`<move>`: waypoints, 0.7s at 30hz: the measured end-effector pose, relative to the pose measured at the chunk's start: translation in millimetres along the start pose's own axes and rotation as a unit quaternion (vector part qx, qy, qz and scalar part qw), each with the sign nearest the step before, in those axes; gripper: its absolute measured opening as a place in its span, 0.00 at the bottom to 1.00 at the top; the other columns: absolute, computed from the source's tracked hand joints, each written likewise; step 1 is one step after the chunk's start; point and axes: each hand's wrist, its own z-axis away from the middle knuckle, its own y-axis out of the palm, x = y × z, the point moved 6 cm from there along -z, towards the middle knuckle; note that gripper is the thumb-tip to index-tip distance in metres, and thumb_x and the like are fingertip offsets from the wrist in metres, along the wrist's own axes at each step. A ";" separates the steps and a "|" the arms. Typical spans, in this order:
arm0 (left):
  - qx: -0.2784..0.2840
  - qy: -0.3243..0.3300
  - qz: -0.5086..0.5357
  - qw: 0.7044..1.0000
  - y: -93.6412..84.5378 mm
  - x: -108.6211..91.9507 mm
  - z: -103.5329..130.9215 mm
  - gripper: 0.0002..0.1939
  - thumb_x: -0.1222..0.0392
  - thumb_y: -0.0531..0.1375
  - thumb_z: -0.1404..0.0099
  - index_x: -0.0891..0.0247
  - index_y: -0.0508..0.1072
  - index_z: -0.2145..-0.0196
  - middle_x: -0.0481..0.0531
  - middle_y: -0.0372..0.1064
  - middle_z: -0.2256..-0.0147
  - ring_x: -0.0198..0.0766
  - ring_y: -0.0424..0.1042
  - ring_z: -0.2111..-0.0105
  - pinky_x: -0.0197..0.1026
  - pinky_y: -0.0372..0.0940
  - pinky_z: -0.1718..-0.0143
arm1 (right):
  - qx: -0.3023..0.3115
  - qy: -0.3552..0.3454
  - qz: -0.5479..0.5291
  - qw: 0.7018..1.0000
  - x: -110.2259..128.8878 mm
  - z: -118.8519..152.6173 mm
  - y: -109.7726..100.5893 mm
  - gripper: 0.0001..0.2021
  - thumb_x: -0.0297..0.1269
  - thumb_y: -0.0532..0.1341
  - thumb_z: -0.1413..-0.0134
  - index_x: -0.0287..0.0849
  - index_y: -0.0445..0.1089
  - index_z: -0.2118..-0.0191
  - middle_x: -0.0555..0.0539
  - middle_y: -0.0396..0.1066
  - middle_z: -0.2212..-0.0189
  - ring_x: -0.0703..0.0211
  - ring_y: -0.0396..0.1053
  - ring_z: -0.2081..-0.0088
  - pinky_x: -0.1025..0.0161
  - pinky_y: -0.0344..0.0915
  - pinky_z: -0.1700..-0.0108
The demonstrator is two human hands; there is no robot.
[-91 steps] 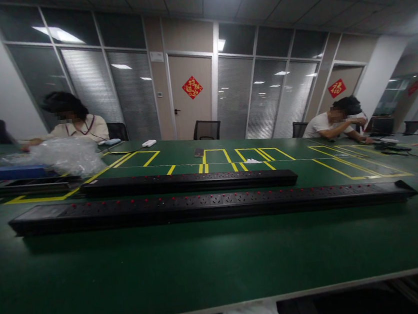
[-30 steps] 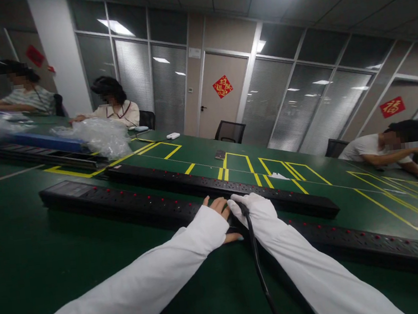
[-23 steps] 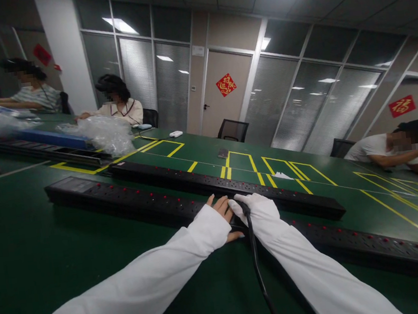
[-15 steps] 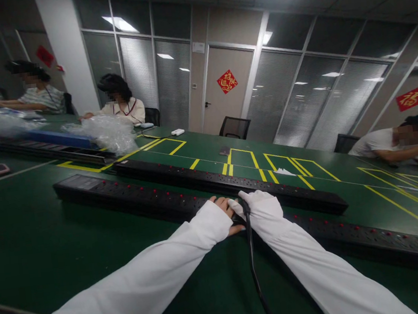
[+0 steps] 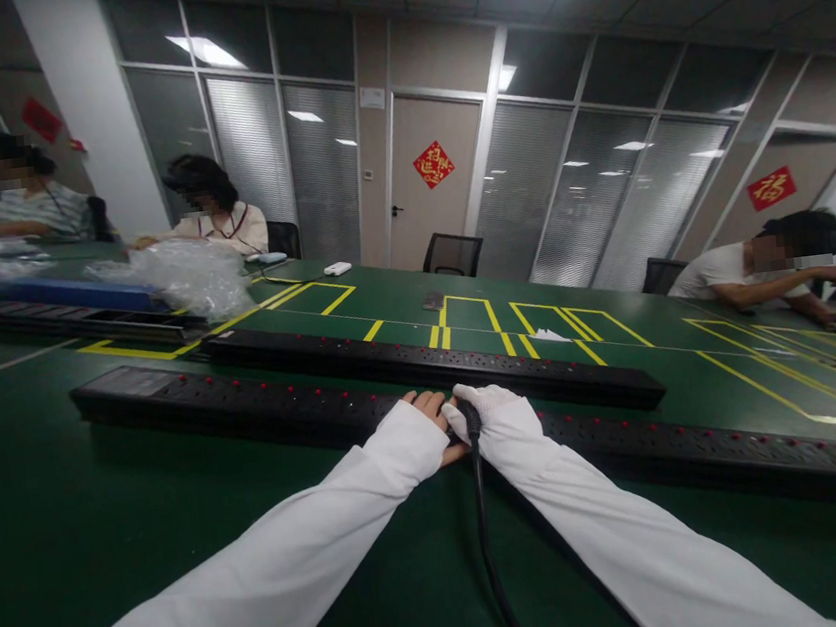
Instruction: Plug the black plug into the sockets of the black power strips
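A long black power strip [image 5: 247,403] with red dots along its top lies across the green table in front of me. My left hand [image 5: 434,417], bare beyond a white sleeve, is wrapped over the middle of this strip, fingers on top and thumb at the near side. Right beside it, my right hand [image 5: 486,411] in a white glove grips a black plug [image 5: 470,418] against the strip. From that plug a black cable [image 5: 488,547] hangs toward me. The plug's front end and the sockets under my hands are hidden.
Just behind lies a second black power strip [image 5: 408,360]. Clear plastic wrap [image 5: 195,279] and a blue bar [image 5: 83,291] are at the left. Yellow tape [image 5: 466,298] marks the green table [image 5: 185,521]. People sit along the far side and at the right.
The view has turned slightly right, so everything sits further left in the picture. Both hands keep their places on the strip, the right one still on the plug.
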 end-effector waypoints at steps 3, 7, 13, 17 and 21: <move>0.016 -0.003 0.000 1.000 6.4 2.6 -0.6 0.34 0.45 0.55 0.43 0.71 0.60 0.45 0.65 0.63 0.50 0.53 0.62 0.51 0.54 0.54 0.51 | -0.003 0.012 -0.023 1.000 -1.1 0.4 0.0 0.20 0.54 0.49 0.45 0.53 0.65 0.51 0.50 0.73 0.63 0.54 0.69 0.62 0.62 0.59 0.64; 0.017 -0.006 -0.001 1.000 9.8 3.8 -1.6 0.34 0.46 0.56 0.44 0.70 0.60 0.45 0.65 0.63 0.50 0.53 0.62 0.51 0.54 0.53 0.50 | -0.001 0.019 -0.055 0.998 -3.6 0.5 1.4 0.21 0.53 0.52 0.48 0.53 0.65 0.51 0.49 0.73 0.63 0.53 0.69 0.62 0.62 0.60 0.65; 0.014 -0.016 -0.004 1.000 6.9 2.8 -1.8 0.32 0.47 0.57 0.46 0.67 0.62 0.46 0.62 0.65 0.52 0.51 0.63 0.53 0.52 0.54 0.51 | 0.005 -0.017 -0.110 0.994 -7.1 2.1 2.9 0.21 0.51 0.54 0.49 0.53 0.64 0.49 0.51 0.72 0.60 0.56 0.69 0.59 0.63 0.63 0.61; 0.009 -0.009 -0.007 1.000 3.6 2.3 -1.0 0.30 0.46 0.56 0.44 0.66 0.62 0.47 0.61 0.65 0.52 0.50 0.63 0.53 0.51 0.54 0.51 | 0.019 -0.036 -0.142 0.989 -10.2 3.1 3.8 0.24 0.52 0.54 0.49 0.50 0.63 0.47 0.47 0.71 0.59 0.55 0.69 0.60 0.62 0.63 0.59; 0.028 -0.007 -0.002 1.000 3.5 2.8 -1.4 0.31 0.45 0.55 0.43 0.68 0.61 0.46 0.63 0.63 0.51 0.52 0.63 0.52 0.53 0.55 0.52 | 0.050 -0.043 -0.187 0.980 -15.5 1.0 7.8 0.27 0.54 0.54 0.50 0.50 0.61 0.46 0.47 0.72 0.62 0.56 0.70 0.64 0.61 0.64 0.61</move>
